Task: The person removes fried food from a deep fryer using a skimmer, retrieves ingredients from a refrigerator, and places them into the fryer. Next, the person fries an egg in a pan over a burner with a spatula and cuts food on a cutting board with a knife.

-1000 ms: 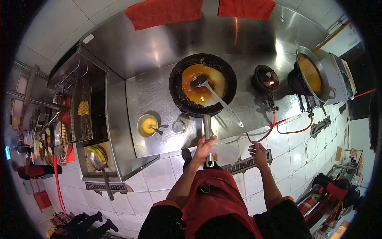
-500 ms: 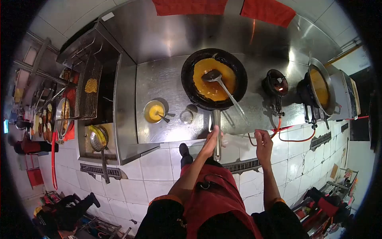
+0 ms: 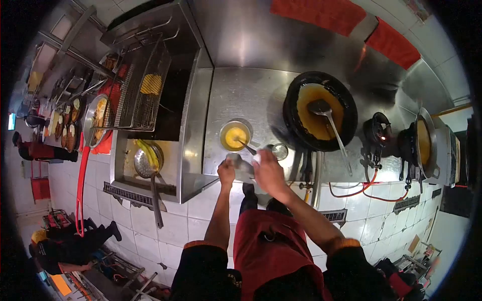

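My left hand (image 3: 226, 172) is closed at the counter's front edge, its fingertips at a thin translucent sheet (image 3: 244, 169) that looks like plastic. My right hand (image 3: 269, 173), also closed and partly blurred, is at the sheet's other side, with a small white patch at its fingers. Just beyond my hands stands a metal bowl (image 3: 223, 134) of yellow liquid, a spoon (image 3: 247, 147) leaning in it. A small glass jar (image 3: 279, 151) stands right of the bowl. The black wok (image 3: 291, 113), with orange-brown oil and a ladle (image 3: 329, 116), sits untouched farther right.
At left is a fryer with a raised wire basket (image 3: 143, 100) and a skimmer (image 3: 144, 163) below it. A small burner (image 3: 377, 131) and a second wok (image 3: 426, 143) stand at right, with an orange gas hose (image 3: 356, 192) below. Another person (image 3: 75, 248) is at lower left.
My left hand has let go of the wok handle and moved left. My right hand has come across towards it, in front of the bowl. The view has shifted left.
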`<control>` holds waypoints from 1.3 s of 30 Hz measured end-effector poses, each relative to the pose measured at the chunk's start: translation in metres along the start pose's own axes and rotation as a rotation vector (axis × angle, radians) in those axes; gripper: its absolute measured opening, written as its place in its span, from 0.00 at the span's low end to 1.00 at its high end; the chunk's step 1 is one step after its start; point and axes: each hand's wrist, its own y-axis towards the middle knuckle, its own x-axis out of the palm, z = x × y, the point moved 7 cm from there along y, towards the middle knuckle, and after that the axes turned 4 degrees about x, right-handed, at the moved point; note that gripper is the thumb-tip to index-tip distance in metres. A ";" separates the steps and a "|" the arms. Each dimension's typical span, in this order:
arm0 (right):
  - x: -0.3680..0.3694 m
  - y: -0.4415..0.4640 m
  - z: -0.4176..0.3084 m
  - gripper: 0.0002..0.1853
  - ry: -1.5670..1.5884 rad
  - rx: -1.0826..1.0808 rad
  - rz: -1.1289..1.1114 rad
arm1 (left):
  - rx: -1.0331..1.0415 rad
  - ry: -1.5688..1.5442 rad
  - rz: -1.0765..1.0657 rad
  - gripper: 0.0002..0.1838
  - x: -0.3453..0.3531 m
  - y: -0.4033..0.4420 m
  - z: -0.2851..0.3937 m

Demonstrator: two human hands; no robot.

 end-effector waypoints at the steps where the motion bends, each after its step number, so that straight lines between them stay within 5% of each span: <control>1: 0.025 0.025 -0.001 0.15 -0.223 0.000 0.071 | -0.038 -0.009 -0.063 0.27 -0.004 0.012 0.012; 4: 0.115 0.081 0.048 0.19 -0.410 0.267 0.021 | -0.109 -0.248 -0.190 0.22 0.022 0.043 0.004; 7: 0.177 0.099 0.096 0.18 -0.067 0.390 -0.312 | -0.203 -0.432 -0.154 0.16 0.046 0.061 -0.039; 8: 0.156 0.096 0.081 0.15 0.006 0.171 -0.209 | -0.172 -0.356 -0.153 0.16 0.039 0.055 -0.042; 12: 0.073 0.078 0.047 0.11 -0.092 0.217 -0.231 | 0.195 -0.092 -0.150 0.13 -0.009 0.044 0.028; 14: 0.024 0.072 0.039 0.12 -0.138 0.127 -0.250 | 0.211 -0.321 -0.208 0.12 -0.022 0.030 0.074; 15: 0.007 0.065 0.042 0.13 -0.100 0.122 -0.216 | 0.193 -0.095 -0.286 0.13 -0.047 0.015 0.126; 19: -0.097 0.048 0.026 0.11 0.114 -0.081 -0.108 | 0.246 0.030 -0.469 0.14 -0.049 -0.006 0.213; 22: -0.139 0.032 0.044 0.17 0.579 0.416 -0.290 | 0.239 -0.022 -0.524 0.14 -0.038 -0.020 0.255; 25: -0.170 0.018 0.069 0.24 0.684 0.470 -0.138 | 0.235 -0.125 -0.541 0.14 -0.013 -0.042 0.287; 29: -0.190 -0.029 0.106 0.31 1.519 0.468 0.188 | 0.258 -0.151 -0.516 0.15 0.019 -0.059 0.313; 34: -0.159 -0.040 0.139 0.15 1.150 0.766 0.477 | 0.294 -0.124 -0.532 0.17 0.064 -0.089 0.317; 37: -0.155 -0.027 0.185 0.15 0.909 0.495 0.550 | 0.272 -0.152 -0.599 0.17 0.076 -0.110 0.326; 39: -0.167 -0.027 0.187 0.15 1.039 0.552 0.508 | 0.268 -0.262 -0.654 0.17 0.097 -0.109 0.315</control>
